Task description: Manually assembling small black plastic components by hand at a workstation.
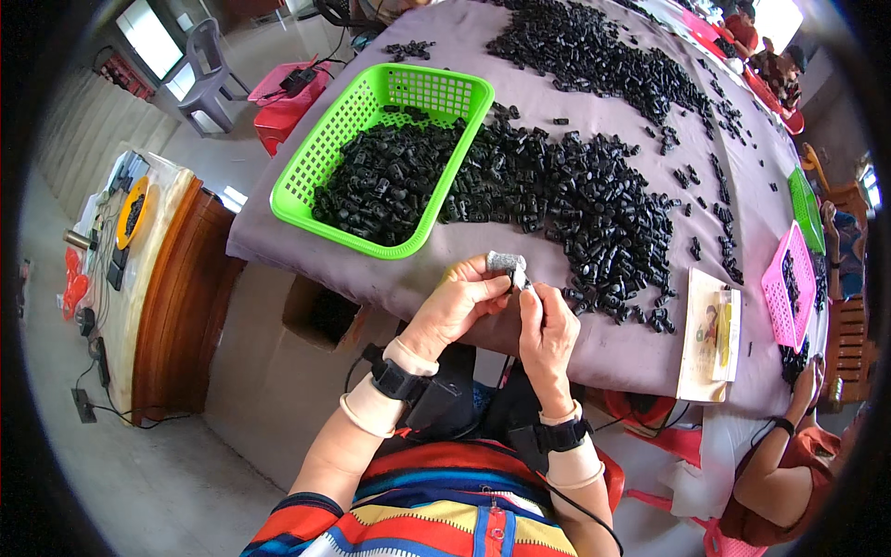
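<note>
Over the near edge of the cloth-covered table (pixel 640 357), my two hands meet fingertip to fingertip. My left hand (pixel 459 302) is closed on a small black part (pixel 516 277), and a grey wrap covers one of its fingertips. My right hand (pixel 546 330) pinches at the same spot with thumb and forefinger; whether it holds a piece of its own is too small to tell. Just beyond my left hand stands a green plastic basket (pixel 408 249), partly filled with small black parts (pixel 380 176). A large heap of similar black parts (pixel 594 209) spreads beside it to the right.
A booklet (pixel 698 339) with a yellow item on it lies right of my hands. Farther right are a pink basket (pixel 787 297) and a green basket (pixel 806 209). Another person (pixel 789 473) sits at the lower right. A cardboard box (pixel 320 313) stands below the table.
</note>
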Motion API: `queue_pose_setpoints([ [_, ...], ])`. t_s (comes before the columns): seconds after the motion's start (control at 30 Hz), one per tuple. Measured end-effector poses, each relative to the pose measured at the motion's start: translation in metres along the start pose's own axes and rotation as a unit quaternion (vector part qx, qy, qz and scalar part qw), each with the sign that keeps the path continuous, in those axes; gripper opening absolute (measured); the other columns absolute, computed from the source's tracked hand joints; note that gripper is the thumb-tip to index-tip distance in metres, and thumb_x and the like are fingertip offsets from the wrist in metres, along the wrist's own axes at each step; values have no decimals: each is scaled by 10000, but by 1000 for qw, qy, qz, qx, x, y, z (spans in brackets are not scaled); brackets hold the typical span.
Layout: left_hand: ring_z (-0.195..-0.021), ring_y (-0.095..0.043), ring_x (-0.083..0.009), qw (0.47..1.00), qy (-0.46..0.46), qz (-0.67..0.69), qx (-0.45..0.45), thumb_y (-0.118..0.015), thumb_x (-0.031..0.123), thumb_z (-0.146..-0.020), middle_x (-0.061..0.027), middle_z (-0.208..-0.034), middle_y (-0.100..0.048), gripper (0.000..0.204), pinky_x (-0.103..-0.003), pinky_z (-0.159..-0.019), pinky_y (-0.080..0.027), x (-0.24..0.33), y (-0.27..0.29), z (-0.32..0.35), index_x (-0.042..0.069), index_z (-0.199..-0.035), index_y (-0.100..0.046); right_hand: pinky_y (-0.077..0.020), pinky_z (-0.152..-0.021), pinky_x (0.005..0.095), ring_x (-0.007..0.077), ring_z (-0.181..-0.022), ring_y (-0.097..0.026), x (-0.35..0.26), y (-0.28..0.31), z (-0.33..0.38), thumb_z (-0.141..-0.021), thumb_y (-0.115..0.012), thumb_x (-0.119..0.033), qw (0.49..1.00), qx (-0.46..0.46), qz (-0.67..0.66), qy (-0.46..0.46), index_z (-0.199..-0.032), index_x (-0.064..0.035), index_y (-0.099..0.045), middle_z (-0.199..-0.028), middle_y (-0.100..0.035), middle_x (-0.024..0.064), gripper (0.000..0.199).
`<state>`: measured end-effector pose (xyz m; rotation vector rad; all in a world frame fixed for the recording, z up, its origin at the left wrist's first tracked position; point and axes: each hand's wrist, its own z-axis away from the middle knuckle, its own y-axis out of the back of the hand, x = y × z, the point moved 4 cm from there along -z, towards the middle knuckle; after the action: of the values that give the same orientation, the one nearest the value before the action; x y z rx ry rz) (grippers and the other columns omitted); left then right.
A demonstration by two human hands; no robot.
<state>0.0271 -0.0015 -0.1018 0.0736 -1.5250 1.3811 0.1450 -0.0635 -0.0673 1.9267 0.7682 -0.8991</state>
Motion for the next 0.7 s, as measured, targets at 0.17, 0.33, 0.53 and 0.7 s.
queue_pose_setpoints([
  [0.17, -615, -522, -31, 976, -50, -205, 51, -584, 62, -843, 31, -769, -589, 192, -170, -534, -423, 15, -20, 11, 73, -1033, -612, -439, -557, 312, 225, -579, -547, 3, 7, 4, -860, -560, -115, 999, 18, -30, -38, -876, 4, -575, -693, -576, 122, 122],
  [0.33, -596, -542, -42, 921, -184, -304, 160, -615, 66, -818, 4, -739, -599, 218, -182, -511, -433, 86, -38, 38, 47, -1034, -609, -417, -535, 281, 160, -546, -497, 8, 8, 9, -883, -546, -155, 998, 1, -39, -53, -881, -3, -582, -634, -536, 80, 157],
  [0.53, -569, -571, -109, 734, -390, -468, 300, -618, -6, -746, -84, -882, -564, 268, -243, -517, -462, 149, -10, 40, -23, -1002, -541, -356, -495, 229, 78, -540, -433, 24, 8, 12, -917, -514, -198, 981, 37, -155, -109, -889, -10, -585, -623, -494, -5, 203],
  [0.7, -606, -509, -66, 771, -299, -537, 169, -612, -5, -771, -40, -789, -561, 183, -206, -530, -417, 80, -48, 23, -4, -952, -588, -209, -443, 164, 14, -502, -294, 25, 16, 11, -949, -456, -299, 923, 79, -337, -171, -881, -32, -565, -614, -408, -57, 297],
])
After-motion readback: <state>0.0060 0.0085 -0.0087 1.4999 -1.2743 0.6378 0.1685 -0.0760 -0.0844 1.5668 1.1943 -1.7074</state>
